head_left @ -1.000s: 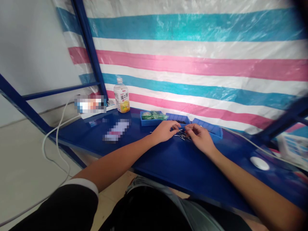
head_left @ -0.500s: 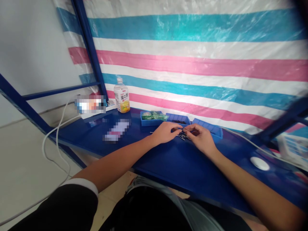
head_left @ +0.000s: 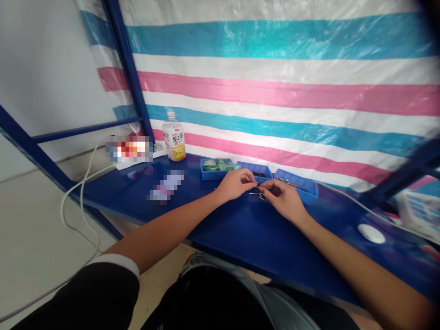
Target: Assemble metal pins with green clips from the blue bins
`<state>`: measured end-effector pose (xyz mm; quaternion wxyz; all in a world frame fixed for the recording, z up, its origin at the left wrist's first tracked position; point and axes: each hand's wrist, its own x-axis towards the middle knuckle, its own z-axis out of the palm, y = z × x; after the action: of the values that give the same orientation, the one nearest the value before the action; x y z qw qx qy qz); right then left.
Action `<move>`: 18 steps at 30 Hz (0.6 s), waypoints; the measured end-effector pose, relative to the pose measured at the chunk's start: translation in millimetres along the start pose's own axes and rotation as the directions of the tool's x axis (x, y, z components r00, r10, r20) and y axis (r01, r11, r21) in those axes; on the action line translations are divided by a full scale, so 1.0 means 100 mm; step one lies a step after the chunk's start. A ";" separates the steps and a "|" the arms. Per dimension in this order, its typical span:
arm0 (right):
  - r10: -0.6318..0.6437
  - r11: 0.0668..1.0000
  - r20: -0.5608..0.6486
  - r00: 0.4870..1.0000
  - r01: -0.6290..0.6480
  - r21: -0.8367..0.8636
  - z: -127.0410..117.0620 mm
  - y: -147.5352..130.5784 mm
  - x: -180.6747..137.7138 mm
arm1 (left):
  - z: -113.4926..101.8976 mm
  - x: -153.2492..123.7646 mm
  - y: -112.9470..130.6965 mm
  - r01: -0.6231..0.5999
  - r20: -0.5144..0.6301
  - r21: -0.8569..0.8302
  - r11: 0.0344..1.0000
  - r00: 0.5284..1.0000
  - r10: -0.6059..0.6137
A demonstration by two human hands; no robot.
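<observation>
My left hand (head_left: 237, 184) and my right hand (head_left: 282, 197) meet fingertip to fingertip over the blue desk. Both are pinched closed, and whatever is between the fingers is too small and hidden to name. Several thin metal pieces (head_left: 256, 194) lie on the desk just below the fingertips. Behind the hands stand blue bins: one with green plastic packets (head_left: 220, 165), one with small black parts (head_left: 263, 174), and one with shiny metal pieces (head_left: 288, 181), partly covered by my right hand.
A drink bottle (head_left: 174, 140) stands at the back left, near a blurred-out flat object (head_left: 167, 185). At the right lie a white oval object (head_left: 371, 233) and a cable (head_left: 357, 201). Blue frame posts (head_left: 129, 68) and a striped plastic sheet (head_left: 275, 68) bound the desk.
Both hands have shifted slightly left, and their fingertips remain together. More of the metal pieces in the right bin now shows.
</observation>
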<state>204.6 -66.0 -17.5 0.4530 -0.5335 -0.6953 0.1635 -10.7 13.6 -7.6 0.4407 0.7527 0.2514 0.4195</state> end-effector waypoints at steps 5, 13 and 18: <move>-0.093 0.994 -0.033 0.995 0.091 -0.056 -0.05 -0.07 0.01 | 0.00 -0.02 0.03 0.049 0.042 0.058 0.997 0.998 -0.051; -0.167 0.970 0.073 0.983 0.177 -0.164 -0.01 -0.09 0.01 | 0.00 -0.02 0.07 0.013 0.014 0.100 0.995 1.000 -0.014; -0.122 0.983 0.100 0.987 0.134 -0.125 0.02 -0.08 0.01 | 0.02 -0.03 0.07 -0.002 0.034 0.001 1.000 0.999 0.002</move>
<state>198.0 -67.4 -11.9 0.3942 -0.5082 -0.7575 0.1121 -10.4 6.8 -3.5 0.4440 0.7602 0.2433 0.4071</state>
